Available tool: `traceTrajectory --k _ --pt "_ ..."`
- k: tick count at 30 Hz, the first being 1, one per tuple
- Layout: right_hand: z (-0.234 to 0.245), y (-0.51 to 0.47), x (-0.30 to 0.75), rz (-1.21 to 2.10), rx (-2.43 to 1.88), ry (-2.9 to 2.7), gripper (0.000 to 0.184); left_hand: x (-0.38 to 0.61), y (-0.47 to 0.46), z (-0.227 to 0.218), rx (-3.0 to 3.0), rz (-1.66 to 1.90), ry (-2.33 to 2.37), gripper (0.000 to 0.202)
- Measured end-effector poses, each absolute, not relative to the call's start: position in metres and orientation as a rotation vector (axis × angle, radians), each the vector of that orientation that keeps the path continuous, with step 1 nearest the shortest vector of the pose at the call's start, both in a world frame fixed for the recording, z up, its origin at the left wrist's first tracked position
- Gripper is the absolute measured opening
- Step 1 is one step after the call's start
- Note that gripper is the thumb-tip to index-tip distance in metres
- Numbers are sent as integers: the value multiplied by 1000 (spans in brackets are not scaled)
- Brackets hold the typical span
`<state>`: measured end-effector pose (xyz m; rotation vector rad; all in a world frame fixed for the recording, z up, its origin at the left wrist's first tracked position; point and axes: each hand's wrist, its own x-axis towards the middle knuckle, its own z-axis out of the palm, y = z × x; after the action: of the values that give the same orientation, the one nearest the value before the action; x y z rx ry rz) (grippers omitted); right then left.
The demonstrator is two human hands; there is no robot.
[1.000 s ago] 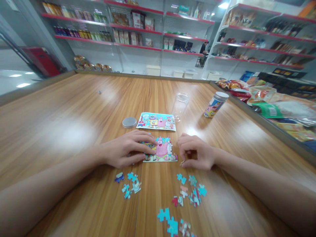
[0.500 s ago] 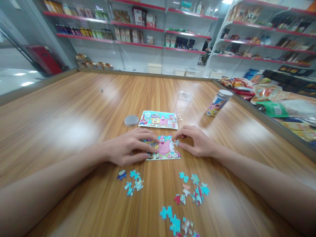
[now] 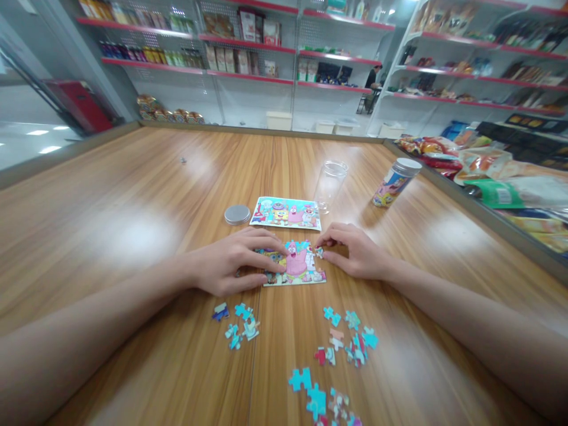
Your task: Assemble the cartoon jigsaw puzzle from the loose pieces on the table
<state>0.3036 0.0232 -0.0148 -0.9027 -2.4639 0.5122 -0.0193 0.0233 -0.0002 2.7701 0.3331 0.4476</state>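
Note:
A partly joined cartoon jigsaw puzzle (image 3: 296, 264) lies flat on the wooden table, with a pink starfish figure in its middle. My left hand (image 3: 237, 260) rests over its left side, fingers stretched out and spread, hiding that part. At the right edge of the puzzle, my right hand (image 3: 350, 251) pinches a small puzzle piece (image 3: 319, 252) between thumb and fingertips. Just behind the puzzle lies a picture card (image 3: 286, 213) with the same cartoon scene. Loose turquoise pieces (image 3: 316, 400) and several others are scattered nearer to me, in groups left and right.
Behind the card stand a clear plastic jar (image 3: 331, 186) and a cartoon-printed canister (image 3: 396, 182) with a silver lid. A round silver lid (image 3: 236, 214) lies left of the card. Packaged snacks (image 3: 501, 171) are heaped beyond the table's right edge. Stocked shelves (image 3: 248, 77) line the back; a person is far off.
The small piece in my right hand has turned or shifted slightly at the puzzle's right edge. My left hand stays in place. The whole view has moved a little.

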Motion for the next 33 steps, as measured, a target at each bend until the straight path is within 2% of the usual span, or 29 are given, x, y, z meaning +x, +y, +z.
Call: traceTrajectory --k 33 --pt "-21 27 302 422 -936 -2453 20 -21 25 -1 2805 398 289 44"
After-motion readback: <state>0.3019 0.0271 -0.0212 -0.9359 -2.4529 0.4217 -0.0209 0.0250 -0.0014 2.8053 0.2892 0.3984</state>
